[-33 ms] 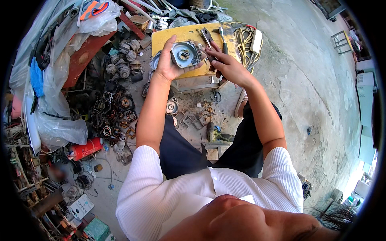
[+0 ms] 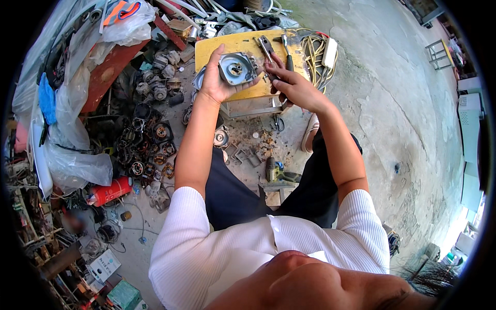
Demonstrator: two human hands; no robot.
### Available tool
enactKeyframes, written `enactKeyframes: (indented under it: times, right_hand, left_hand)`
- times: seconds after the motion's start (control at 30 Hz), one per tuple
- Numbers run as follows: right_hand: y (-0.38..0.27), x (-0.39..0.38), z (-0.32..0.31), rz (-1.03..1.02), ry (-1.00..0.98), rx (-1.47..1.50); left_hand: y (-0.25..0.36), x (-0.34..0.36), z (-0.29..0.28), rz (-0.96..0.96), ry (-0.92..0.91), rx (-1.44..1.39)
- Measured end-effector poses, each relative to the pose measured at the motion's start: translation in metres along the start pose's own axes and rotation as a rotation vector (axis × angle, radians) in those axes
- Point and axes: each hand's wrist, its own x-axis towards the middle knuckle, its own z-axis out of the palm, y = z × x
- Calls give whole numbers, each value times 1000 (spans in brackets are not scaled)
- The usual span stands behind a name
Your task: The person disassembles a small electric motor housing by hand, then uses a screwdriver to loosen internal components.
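Note:
My left hand (image 2: 217, 85) is wrapped round a grey metal motor end cover (image 2: 237, 68), squarish with a round recess and a hole in its middle. It is held tilted above a small yellow table (image 2: 206, 50). Close to the cover's right side, my right hand (image 2: 293, 85) has its fingers closed round a slim, dark-handled tool (image 2: 272, 77); its kind is mostly hidden by the fingers. Pliers (image 2: 265, 44) lie on the table beyond that hand, beside a hammer (image 2: 288, 53). Part of another metal cover (image 2: 198, 78) shows behind my left wrist.
Under the table lie scissors (image 2: 279, 123). Between my legs a cordless drill (image 2: 279, 171) rests on the floor near metal scraps. Motor parts (image 2: 144, 134) pile up at the left beside plastic sheeting (image 2: 72, 124). A coiled yellow cable (image 2: 314, 54) with a white power strip (image 2: 329, 53) sits right of the table.
The end cover has tilted slightly and shifted a little left in my left hand. My right hand has moved only slightly.

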Motion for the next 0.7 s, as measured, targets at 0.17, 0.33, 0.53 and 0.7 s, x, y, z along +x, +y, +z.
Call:
enactKeyframes:
  times: [0.17, 0.33, 0.53, 0.7]
  right_hand:
    - [3, -18, -38, 28, -82, -87]
    - [10, -18, -64, -79, -4, 84]
    - [0, 18, 3, -106, 321, -25]
    - [10, 40, 25, -263, 449, -192]
  left_hand:
    - [5, 2, -10, 80, 104, -95]
    - [8, -1, -7, 133, 69, -107]
    - [-14, -2, 12, 156, 81, 10]
    - [-23, -6, 23, 166, 82, 97]
